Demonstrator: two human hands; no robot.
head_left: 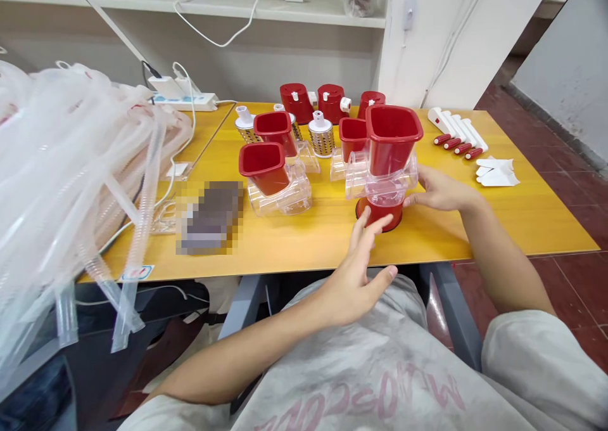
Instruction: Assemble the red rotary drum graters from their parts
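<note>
An upright grater unit [387,158] stands near the front of the yellow table [522,209]: a red hopper on a clear body over a round red base. My right hand [439,189] rests against the clear body's right side, fingers curled on it. Held just in front of the red base, my left hand [358,269] has its fingers stretched out and apart, the fingertips close to the base and nothing in it. Left of the unit, a similar body with a red hopper [275,180] lies tilted on the table.
Behind stand more red hoppers [352,136], red bases [295,100], and metal grater drums [321,134]. White and red handles [456,133] and white pieces [496,171] lie at the right. A pile of clear plastic bags [71,184] fills the left, with a power strip [183,95] behind.
</note>
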